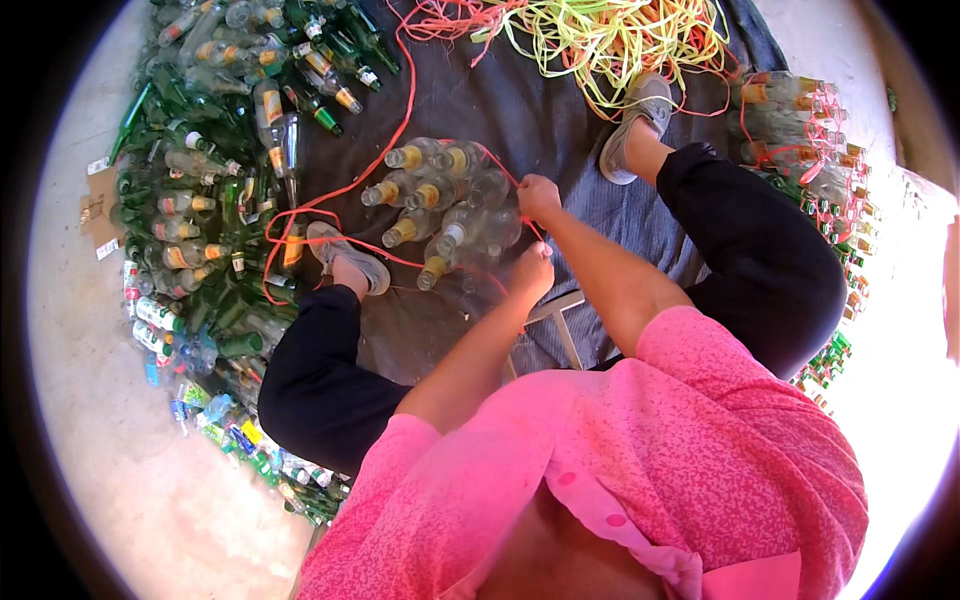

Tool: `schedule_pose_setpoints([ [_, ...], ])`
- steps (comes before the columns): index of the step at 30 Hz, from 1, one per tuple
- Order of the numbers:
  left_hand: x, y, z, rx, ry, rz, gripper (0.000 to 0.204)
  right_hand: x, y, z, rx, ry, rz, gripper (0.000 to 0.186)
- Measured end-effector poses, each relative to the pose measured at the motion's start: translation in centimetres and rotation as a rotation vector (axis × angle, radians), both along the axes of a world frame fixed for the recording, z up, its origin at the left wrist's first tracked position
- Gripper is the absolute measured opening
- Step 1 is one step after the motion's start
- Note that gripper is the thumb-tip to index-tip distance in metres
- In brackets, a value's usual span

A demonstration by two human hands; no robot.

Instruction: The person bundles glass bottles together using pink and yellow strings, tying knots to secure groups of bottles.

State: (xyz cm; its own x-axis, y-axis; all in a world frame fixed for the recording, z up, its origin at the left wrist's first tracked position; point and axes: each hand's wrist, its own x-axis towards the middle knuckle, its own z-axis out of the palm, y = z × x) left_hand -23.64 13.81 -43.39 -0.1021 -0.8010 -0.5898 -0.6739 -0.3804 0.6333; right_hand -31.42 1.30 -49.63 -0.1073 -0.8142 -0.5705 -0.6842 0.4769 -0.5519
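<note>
A cluster of clear glass bottles [425,193] lies between my feet, several of them with yellowish labels round the necks, which point left. Red plastic strap [350,250] passes along both sides of the cluster and comes together at its right. My right hand [540,200] is closed on the strap by the bottles' right side. Just nearer to me, my left hand [533,272] is also closed, with the strap reaching its fingertips. A short piece of strap shows between the two hands. My fingers hide the exact grip.
A large heap of green and clear bottles [225,200] lies at the left. Tangled yellow and red straps [620,40] are at the far side. Strapped bottle bundles [800,125] sit at the right. Dark sheeting [480,95] covers the ground, and a metal frame [560,325] shows below me.
</note>
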Motion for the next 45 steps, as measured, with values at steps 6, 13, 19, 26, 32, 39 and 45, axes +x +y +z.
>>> schedule_pose_setpoints([
  [6, 2.1, 0.0, 0.7, 0.04, -0.121, 0.0, 0.016, 0.4, -2.5, 0.9, 0.113, 0.021, 0.017, 0.021],
  [13, 2.7, 0.6, 0.6, 0.023, -0.15, -0.052, 0.016, 1.2, -2.0, 0.8, 0.16, 0.082, 0.092, 0.025],
  [19, 1.9, 3.1, 0.1, -0.066, 0.0, -0.027, 0.018, -2.0, -0.4, -0.5, 0.375, -0.491, -0.366, 0.015],
  [26, 1.0, 3.1, -1.2, -0.136, 0.028, -0.098, 0.021, -3.0, 8.0, -2.8, 0.184, -0.286, 0.311, 0.008],
  [32, 1.6, 0.8, 1.5, 0.04, -0.144, -0.294, 0.028, -0.6, 8.3, -5.3, -0.206, -0.041, 0.626, 0.008],
  [39, 2.9, 0.2, 3.5, 0.111, -0.196, -0.328, 0.035, 0.6, 7.5, -3.4, 0.002, 0.291, 0.712, 0.012],
  [45, 3.8, 1.4, 3.4, 0.042, -0.227, -0.451, 0.03, 0.4, 6.1, -3.6, 0.157, 0.119, 0.527, 0.012],
])
